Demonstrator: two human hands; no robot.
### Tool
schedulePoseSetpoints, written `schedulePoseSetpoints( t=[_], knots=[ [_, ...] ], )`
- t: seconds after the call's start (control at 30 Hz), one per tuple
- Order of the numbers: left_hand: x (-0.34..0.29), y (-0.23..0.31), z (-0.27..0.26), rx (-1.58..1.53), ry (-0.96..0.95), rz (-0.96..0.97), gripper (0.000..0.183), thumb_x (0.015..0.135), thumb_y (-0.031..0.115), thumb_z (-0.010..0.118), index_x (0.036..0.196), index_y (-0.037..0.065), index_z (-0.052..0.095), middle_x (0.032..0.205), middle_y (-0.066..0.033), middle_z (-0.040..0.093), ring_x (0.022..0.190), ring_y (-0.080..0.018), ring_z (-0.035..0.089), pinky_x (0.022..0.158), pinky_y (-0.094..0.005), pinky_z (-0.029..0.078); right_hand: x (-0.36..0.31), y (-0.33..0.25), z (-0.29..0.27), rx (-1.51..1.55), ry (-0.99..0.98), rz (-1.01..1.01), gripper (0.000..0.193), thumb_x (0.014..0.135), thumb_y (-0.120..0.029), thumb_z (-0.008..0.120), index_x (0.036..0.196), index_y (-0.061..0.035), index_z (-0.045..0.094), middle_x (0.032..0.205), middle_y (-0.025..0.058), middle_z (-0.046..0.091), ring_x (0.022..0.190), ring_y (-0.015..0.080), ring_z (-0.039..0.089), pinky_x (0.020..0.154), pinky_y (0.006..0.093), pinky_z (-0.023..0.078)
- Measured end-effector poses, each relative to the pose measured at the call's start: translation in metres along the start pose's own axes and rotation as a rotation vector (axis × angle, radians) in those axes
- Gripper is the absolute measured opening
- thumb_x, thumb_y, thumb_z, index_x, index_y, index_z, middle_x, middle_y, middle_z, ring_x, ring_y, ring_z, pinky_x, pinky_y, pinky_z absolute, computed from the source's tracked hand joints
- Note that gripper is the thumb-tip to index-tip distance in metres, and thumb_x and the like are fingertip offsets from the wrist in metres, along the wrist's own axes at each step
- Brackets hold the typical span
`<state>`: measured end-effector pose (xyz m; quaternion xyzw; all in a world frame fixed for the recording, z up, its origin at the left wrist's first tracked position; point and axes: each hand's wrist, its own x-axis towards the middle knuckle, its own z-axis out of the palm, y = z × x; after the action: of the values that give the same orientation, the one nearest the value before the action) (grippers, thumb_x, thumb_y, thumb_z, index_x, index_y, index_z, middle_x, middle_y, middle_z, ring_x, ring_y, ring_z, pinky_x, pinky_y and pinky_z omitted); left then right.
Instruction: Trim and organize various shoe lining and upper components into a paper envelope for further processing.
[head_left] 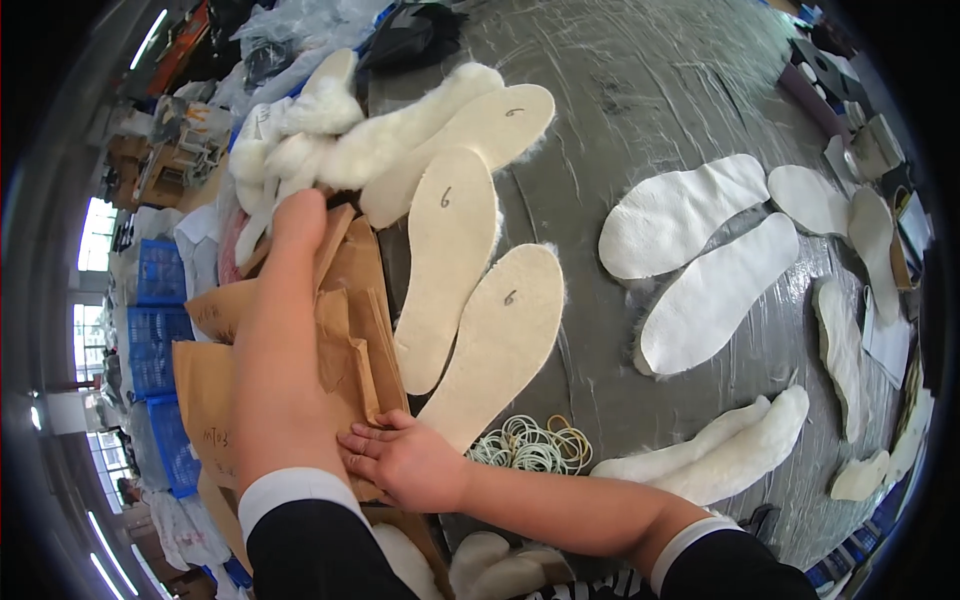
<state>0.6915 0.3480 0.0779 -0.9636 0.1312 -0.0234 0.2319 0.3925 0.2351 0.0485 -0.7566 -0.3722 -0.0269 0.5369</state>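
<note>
My left hand (300,220) reaches over brown paper bags (345,335) to the lower end of a heap of white fluffy insoles (325,155); its fingers are hidden from view. Lower down, my right hand (405,465) rests on the brown paper, fingers stretched to the left, holding nothing I can see. Just right of the paper lie several beige insoles with fleece edges, one (447,260) partly over another insole (510,330). Each bears a handwritten mark. A further marked insole (500,120) leans against the fluffy heap.
Pale rubber bands (530,445) lie bunched beside my right forearm. A white insole pair (720,290) lies at right on the grey plastic-covered table (610,100), with fluffy insoles (720,450) nearer me. Blue crates (158,340) stand at left; a box (875,150) sits far right.
</note>
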Motion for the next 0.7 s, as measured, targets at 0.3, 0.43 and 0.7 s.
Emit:
schedulePoseSetpoints(
  t=[0.3,0.43,0.7],
  knots=[
    [-0.053,-0.083,-0.070,-0.091,0.172,0.005,0.019,0.084,0.003,0.037,0.091,-0.002,0.054,0.095,-0.0239,0.059,0.090,-0.0394,0.057,0.077,-0.0457,0.045,-0.003,0.002,0.005,-0.050,-0.014,0.030,0.054,0.071,-0.017,0.060,0.124,-0.0107,0.048,0.127,0.0091,0.050,0.118,0.0203,0.048,0.098,0.0362,0.030],
    [-0.081,-0.103,-0.094,-0.254,0.248,0.028,0.024,0.084,0.005,0.040,0.102,0.000,0.054,0.099,-0.0237,0.059,0.093,-0.0391,0.056,0.078,-0.0435,0.044,0.000,-0.002,-0.001,-0.026,-0.012,0.050,0.053,0.071,-0.017,0.062,0.122,-0.0102,0.050,0.124,0.0100,0.053,0.117,0.0208,0.049,0.098,0.0367,0.032],
    [-0.170,-0.062,-0.099,-0.166,0.261,0.312,0.011,0.078,0.005,0.045,0.085,0.005,0.054,0.083,-0.0154,0.058,0.084,-0.0316,0.056,0.072,-0.0408,0.046,0.012,0.007,-0.029,0.091,-0.224,0.068,0.072,0.064,-0.025,0.073,0.126,-0.0035,0.043,0.129,0.0155,0.048,0.121,0.0271,0.044,0.097,0.0369,0.034]
  ],
)
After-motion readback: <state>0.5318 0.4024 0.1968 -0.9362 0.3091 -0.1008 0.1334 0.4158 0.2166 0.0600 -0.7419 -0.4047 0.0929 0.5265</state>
